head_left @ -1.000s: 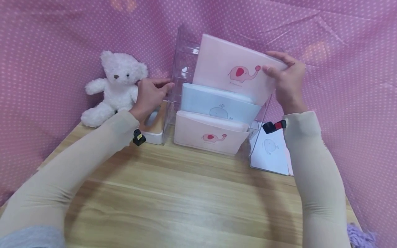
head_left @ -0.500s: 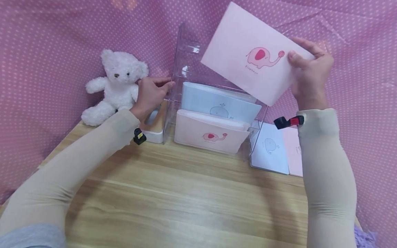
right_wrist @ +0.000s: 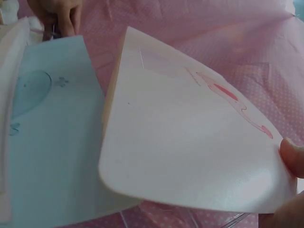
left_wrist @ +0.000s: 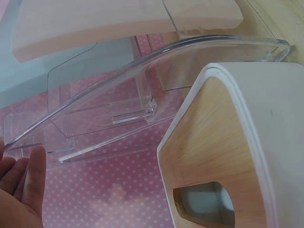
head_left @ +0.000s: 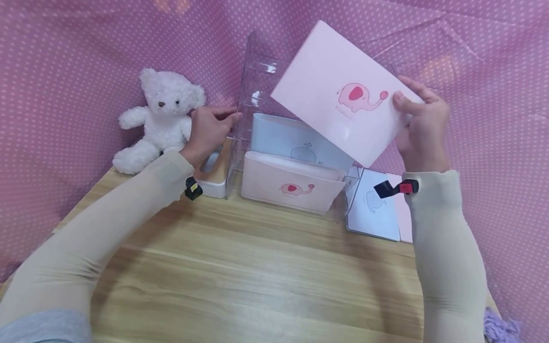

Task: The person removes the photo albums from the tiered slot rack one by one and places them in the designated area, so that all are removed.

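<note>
My right hand (head_left: 424,126) grips a pink notebook (head_left: 317,81) with an elephant drawing by its right edge, thumb on the front cover. The notebook is tilted, its lower right corner downward, and overlaps the clear acrylic rack (head_left: 243,90) in the head view. A blue whale notebook (head_left: 274,138) stands in the rack's middle tier. In front of it stands another pink elephant notebook (head_left: 261,181). My left hand (head_left: 208,131) pinches the edge of the rack's left side panel. The right wrist view shows the held notebook (right_wrist: 171,137) beside the blue one (right_wrist: 66,166).
Left of the rack sits a white box with a wooden top (left_wrist: 199,137) and an oval opening. Behind it sits a white teddy bear (head_left: 160,114). Blue and pink notebooks (head_left: 373,219) lie on the table right of the rack. A pink dotted cloth (head_left: 77,71) hangs behind.
My right hand lifts the pink elephant notebook out of the rack's back tier, up and to the right, tilting it, then lowers it slightly. My left hand stays on the rack's side.
</note>
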{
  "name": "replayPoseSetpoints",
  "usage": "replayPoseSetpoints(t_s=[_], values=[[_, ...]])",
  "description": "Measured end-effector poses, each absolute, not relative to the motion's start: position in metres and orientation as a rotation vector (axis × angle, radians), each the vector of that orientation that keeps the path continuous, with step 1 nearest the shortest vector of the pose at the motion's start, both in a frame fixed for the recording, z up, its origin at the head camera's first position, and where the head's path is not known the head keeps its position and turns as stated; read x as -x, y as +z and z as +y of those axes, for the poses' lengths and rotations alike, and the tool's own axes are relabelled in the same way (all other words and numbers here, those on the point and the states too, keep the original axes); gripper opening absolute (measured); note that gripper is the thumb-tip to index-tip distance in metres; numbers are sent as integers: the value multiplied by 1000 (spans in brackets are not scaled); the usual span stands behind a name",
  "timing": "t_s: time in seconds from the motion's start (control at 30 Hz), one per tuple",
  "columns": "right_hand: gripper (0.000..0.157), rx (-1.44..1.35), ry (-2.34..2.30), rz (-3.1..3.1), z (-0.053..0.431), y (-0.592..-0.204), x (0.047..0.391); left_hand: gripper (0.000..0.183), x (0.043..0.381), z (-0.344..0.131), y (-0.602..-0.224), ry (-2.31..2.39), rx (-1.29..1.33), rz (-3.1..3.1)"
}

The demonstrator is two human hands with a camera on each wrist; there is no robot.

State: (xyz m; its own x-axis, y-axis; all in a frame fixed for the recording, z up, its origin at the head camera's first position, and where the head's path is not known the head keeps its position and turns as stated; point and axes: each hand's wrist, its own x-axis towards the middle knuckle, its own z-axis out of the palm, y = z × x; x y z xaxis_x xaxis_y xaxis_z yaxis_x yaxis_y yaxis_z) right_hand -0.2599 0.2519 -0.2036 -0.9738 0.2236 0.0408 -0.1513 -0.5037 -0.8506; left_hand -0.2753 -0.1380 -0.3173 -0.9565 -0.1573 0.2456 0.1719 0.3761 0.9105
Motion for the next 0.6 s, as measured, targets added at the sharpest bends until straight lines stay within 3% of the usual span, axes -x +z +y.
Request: replayPoseSetpoints(t_s=[0.6], values=[[44,-13,2495,-1541,243,-258,217,34,273,-139,-317,-1625,15,-2360]])
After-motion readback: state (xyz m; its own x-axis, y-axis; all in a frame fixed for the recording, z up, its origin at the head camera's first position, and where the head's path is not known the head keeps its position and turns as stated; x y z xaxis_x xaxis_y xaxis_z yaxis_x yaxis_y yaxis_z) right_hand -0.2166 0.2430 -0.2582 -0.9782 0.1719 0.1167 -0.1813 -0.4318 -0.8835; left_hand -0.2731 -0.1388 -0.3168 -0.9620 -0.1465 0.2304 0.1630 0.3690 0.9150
